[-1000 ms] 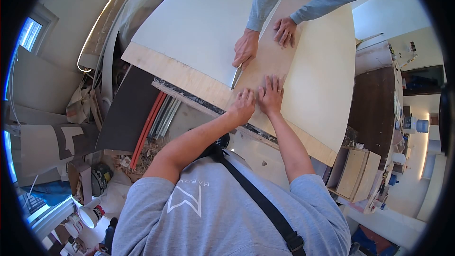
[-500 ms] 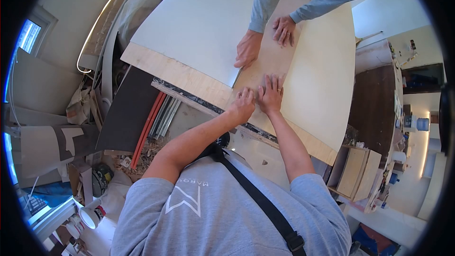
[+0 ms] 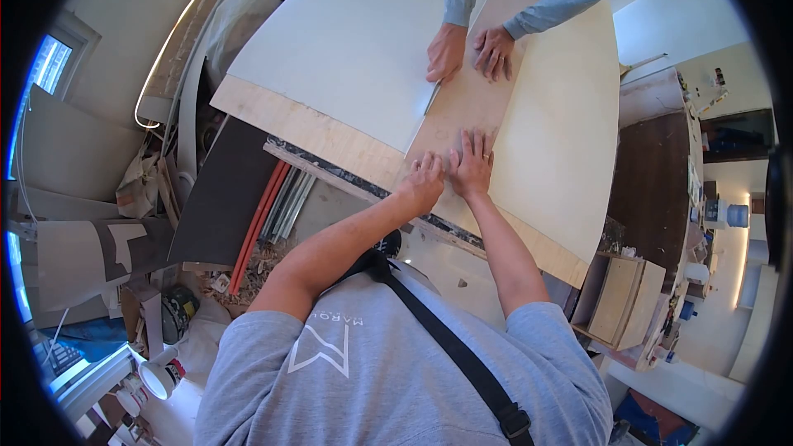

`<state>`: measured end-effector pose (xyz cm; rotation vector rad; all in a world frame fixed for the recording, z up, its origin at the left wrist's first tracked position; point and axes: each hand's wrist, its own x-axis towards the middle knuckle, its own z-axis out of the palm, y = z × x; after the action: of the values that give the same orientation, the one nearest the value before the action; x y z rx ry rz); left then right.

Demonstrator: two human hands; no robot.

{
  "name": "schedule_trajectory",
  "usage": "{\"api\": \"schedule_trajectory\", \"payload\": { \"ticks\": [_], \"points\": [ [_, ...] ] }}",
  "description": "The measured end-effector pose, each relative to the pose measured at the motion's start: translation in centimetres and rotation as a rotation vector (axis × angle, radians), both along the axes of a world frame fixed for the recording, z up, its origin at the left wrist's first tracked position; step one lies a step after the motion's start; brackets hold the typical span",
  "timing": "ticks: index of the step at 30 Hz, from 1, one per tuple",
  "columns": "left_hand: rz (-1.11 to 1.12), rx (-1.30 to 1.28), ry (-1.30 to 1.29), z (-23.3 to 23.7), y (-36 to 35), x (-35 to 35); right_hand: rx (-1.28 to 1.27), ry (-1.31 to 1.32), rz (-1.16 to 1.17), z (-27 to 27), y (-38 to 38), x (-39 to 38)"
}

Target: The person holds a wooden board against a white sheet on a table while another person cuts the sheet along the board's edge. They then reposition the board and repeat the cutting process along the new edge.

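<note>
A long light-brown board strip [image 3: 467,107] lies over a large white sheet [image 3: 330,49]. My left hand [image 3: 423,183] presses on the strip's near end with bent, slightly parted fingers. Beside it, my right hand [image 3: 472,167] rests flat with fingers spread. Across from me, a co-worker's hand [image 3: 446,53] grips a thin blade-like tool [image 3: 431,97] against the strip's left edge; its handle is hidden in the fist. The co-worker's other hand [image 3: 494,51] lies on the strip farther away.
Plywood [image 3: 306,120] shows along the sheet's near edge. Below it are a rough wooden beam [image 3: 330,172], red pipes [image 3: 258,227] and grey metal bars [image 3: 289,208]. To the right stands a wooden box [image 3: 619,301]; a dark panel [image 3: 219,186] leans at left.
The co-worker's tool hand has moved away from me along the strip's left edge, showing more of the blade. Both my hands stay in place on the strip.
</note>
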<state>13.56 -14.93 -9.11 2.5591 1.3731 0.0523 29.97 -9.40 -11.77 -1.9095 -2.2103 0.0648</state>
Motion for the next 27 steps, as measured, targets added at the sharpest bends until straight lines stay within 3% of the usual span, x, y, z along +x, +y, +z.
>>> {"api": "schedule_trajectory", "payload": {
  "ticks": [25,27],
  "points": [
    [-0.007,0.077,-0.062,-1.4,0.2,0.0,-0.046,0.009,-0.030,0.0,0.2,-0.1],
    [0.006,-0.007,-0.088,-0.9,0.2,-0.3,-0.052,0.019,-0.010,-0.5,0.3,-0.1]
  ]
}}
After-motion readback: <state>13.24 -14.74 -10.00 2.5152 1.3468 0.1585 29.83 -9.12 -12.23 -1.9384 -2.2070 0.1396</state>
